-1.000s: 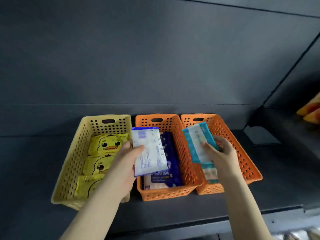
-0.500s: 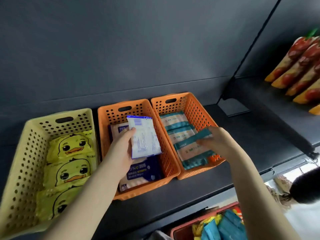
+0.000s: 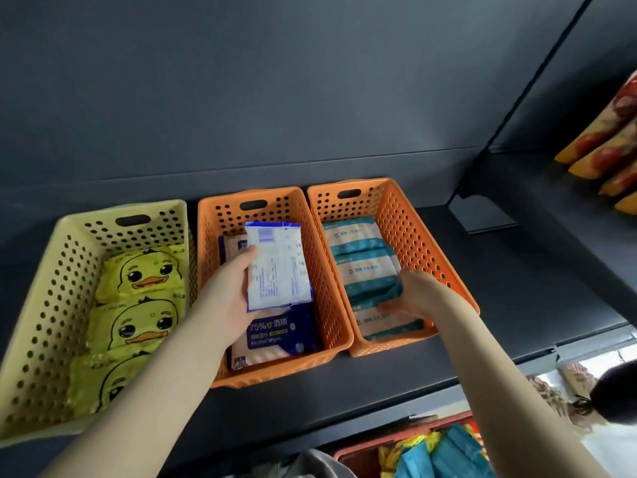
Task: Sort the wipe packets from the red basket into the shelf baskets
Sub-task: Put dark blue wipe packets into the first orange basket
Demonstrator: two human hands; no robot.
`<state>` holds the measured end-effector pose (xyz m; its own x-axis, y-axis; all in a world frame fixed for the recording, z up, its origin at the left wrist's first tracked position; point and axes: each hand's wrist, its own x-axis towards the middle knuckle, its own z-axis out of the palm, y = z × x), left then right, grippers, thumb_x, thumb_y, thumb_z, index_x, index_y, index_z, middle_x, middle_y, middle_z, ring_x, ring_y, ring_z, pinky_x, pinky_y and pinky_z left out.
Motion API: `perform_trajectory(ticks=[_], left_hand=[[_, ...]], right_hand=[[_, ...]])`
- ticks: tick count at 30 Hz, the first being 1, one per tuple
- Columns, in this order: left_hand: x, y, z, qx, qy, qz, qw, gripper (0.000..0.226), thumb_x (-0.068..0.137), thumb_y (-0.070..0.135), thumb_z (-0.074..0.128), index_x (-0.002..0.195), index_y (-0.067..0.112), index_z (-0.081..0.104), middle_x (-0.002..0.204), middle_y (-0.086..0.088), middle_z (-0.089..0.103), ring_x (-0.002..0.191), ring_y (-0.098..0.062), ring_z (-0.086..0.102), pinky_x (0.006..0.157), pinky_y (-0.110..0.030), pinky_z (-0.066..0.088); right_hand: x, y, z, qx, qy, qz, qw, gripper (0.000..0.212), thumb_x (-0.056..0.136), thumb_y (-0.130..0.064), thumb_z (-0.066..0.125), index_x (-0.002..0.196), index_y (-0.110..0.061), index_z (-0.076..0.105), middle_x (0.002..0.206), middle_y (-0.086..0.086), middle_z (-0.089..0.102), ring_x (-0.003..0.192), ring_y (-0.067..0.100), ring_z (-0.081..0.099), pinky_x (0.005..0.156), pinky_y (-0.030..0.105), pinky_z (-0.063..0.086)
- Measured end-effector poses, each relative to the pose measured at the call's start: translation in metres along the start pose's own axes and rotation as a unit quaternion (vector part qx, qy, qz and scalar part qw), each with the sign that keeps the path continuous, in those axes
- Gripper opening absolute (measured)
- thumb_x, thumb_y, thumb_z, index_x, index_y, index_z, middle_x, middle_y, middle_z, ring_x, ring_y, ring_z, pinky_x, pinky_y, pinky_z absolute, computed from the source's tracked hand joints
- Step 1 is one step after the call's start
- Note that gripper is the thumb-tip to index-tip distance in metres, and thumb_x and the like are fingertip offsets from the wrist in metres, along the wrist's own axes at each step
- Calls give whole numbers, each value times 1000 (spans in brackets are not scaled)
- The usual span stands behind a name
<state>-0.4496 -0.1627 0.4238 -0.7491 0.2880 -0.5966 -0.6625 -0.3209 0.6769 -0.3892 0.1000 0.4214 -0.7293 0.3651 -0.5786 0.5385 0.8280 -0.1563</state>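
Three baskets stand side by side on the dark shelf. My left hand [image 3: 234,291] grips a blue-and-white wipe packet [image 3: 277,267], back side up, over the middle orange basket [image 3: 341,305], which holds blue alcohol-wipe packets [image 3: 275,336]. My right hand [image 3: 413,294] reaches into the right orange basket [image 3: 420,232] and holds a teal wipe packet [image 3: 374,293] down on the teal packets lying there. The yellow basket [image 3: 48,298] on the left holds yellow duck packets [image 3: 144,274]. The red basket [image 3: 365,453] shows at the bottom edge with teal and yellow packets inside.
Orange snack bags [image 3: 610,146] lie on the neighbouring shelf section at the far right. A dark shelf divider [image 3: 482,215] separates the two sections. Someone's dark-haired head [image 3: 613,395] shows low on the right, below the shelf edge.
My right hand has lowered the teal packet from above the right orange basket down into it. My left hand still holds its packet over the middle basket. The view shifted down and right.
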Motion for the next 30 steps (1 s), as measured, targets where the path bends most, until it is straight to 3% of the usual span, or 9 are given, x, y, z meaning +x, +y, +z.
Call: perform_trajectory(ticks=[5,9,11,13,16,18,25,27,30], left_hand=[[-9,5,7,-7,-2,12,1000,35,100,37,45,132,26,53,127,-8,64,105,-28,64,60,-40,58],[-20,9,10,-12,-13,14,1000,37,100,40,43,133,26,52,130,-8,62,104,-28,64,65,-43,58],[-27,12,10,-13,-24,18,999,37,101,41,41,132,26,53,127,-7,64,104,-29,65,70,-45,59],[-31,13,10,-5,-25,30,999,38,100,43,42,132,26,54,126,-7,65,105,-29,67,80,-49,58],[-42,15,11,0,-51,65,997,40,100,42,42,130,21,58,119,-9,69,105,-26,68,86,-44,56],[-52,16,10,20,-95,95,991,42,96,45,45,126,21,61,119,-9,68,105,-25,68,82,-40,58],[-67,30,-13,66,-144,114,981,59,75,59,50,128,34,58,135,-2,53,117,-21,58,82,-28,58],[-72,36,-19,94,-142,111,979,55,73,63,43,117,35,61,121,7,58,101,-16,65,76,-26,59],[-79,46,-35,229,-119,166,952,61,79,66,30,126,34,50,122,12,55,106,-10,62,84,-26,56]], right_hand=[[-2,-4,-4,-17,10,26,999,56,78,-40,78,123,-15,58,108,3,65,95,22,63,87,34,54],[-22,-5,-11,-36,121,13,992,36,82,-43,73,103,-16,62,86,-1,64,75,15,62,64,29,54],[-33,-13,-12,11,205,-56,977,25,88,-39,67,95,-15,64,83,-3,65,71,12,60,56,23,47],[-46,-31,-11,137,241,-196,941,24,95,-34,59,110,-18,67,105,-6,70,87,4,63,73,15,51],[-76,-75,-6,309,122,-371,867,36,101,-34,46,135,-25,57,131,-19,58,115,-12,52,98,10,42],[-87,-98,4,381,37,-400,833,40,102,-37,43,140,-27,51,134,-16,58,123,-5,51,100,14,42],[-97,-127,27,486,-21,-396,778,49,94,-24,62,141,-30,48,133,-4,61,124,17,56,105,46,45],[-94,-131,33,519,-27,-382,764,41,98,-21,55,139,-27,51,130,2,63,122,23,58,103,47,46],[-94,-137,34,642,-63,-271,714,32,102,-18,43,132,-19,56,119,10,69,112,29,65,95,48,51]])
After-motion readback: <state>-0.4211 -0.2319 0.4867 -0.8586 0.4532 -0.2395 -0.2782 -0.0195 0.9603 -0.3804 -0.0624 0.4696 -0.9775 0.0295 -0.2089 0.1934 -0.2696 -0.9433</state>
